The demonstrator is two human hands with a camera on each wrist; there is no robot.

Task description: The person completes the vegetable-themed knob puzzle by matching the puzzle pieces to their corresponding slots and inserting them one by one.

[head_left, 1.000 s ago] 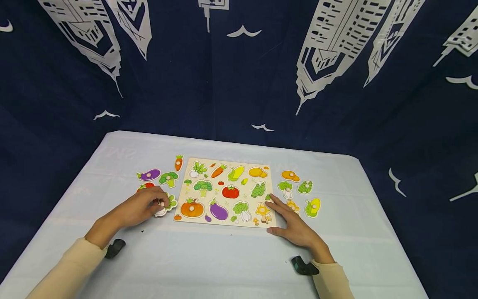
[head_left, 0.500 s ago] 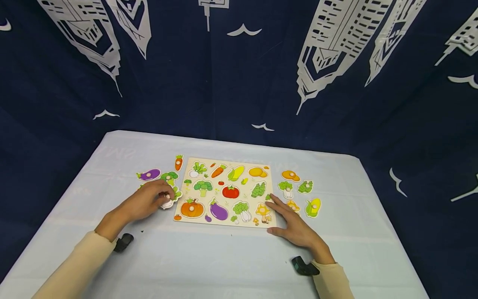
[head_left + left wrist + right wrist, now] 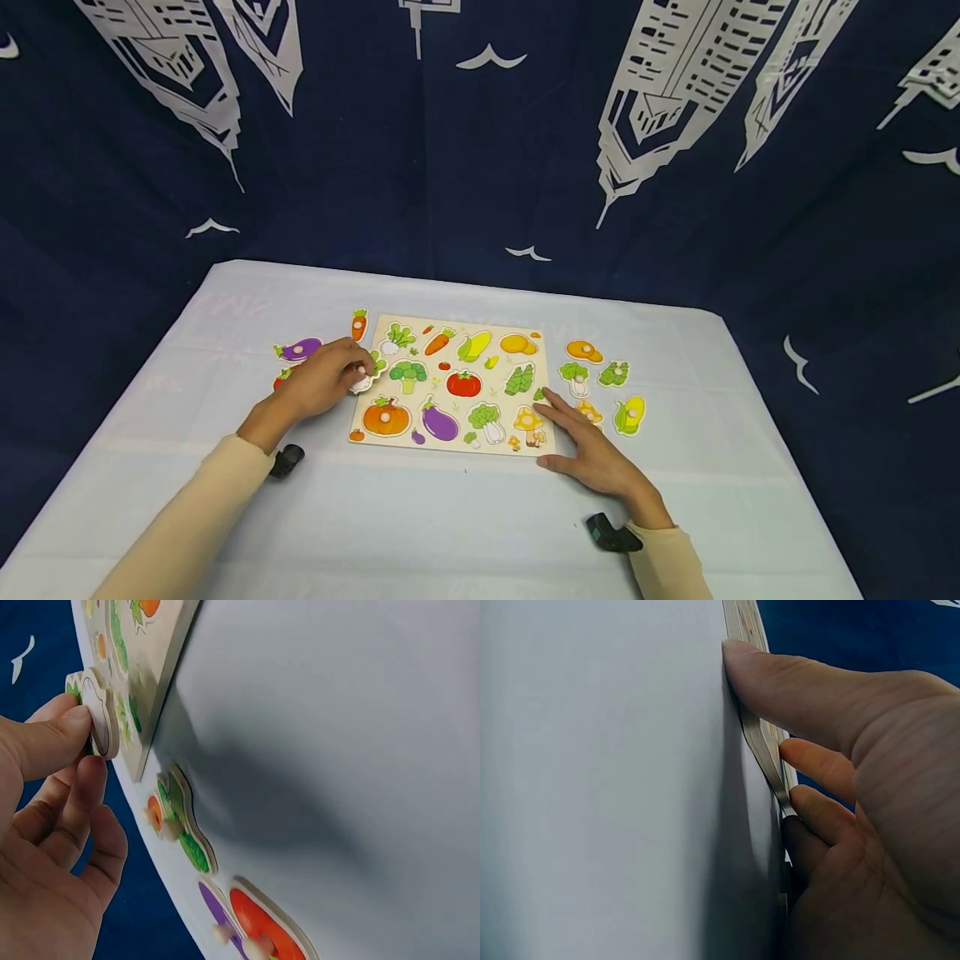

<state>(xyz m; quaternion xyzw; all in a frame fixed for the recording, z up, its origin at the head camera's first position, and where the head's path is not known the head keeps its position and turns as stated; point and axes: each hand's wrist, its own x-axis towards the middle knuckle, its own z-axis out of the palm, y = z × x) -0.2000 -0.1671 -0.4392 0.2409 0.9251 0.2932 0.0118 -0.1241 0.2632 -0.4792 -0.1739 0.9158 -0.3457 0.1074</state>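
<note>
My left hand [image 3: 318, 385] pinches a turnip puzzle piece [image 3: 364, 384], white with green leaves, over the left edge of the wooden vegetable puzzle board [image 3: 491, 392]. In the left wrist view, thumb and fingers grip this piece, tilted above the board. My right hand [image 3: 588, 452] rests at the board's lower right edge, fingers extended on its side and thumb by the corner. The right wrist view has the thumb against the board's edge [image 3: 761, 750]. A knobbed pumpkin piece [image 3: 386, 419] sits in the board. Behind my left hand, a broccoli piece [image 3: 180, 814] is hidden in the head view.
Left of the board lie carrot [image 3: 359, 325], eggplant [image 3: 298, 349] and tomato [image 3: 282, 377] pieces. Right of it are potato [image 3: 583, 352], bok choy [image 3: 575, 380], green leafy [image 3: 614, 373], corn [image 3: 629, 416] and mushroom [image 3: 588, 412] pieces. A white cloth [image 3: 450, 525] covers the table.
My left hand has carried the turnip piece right and farther back, from the table beside the board to over its left edge. My right hand has stayed still.
</note>
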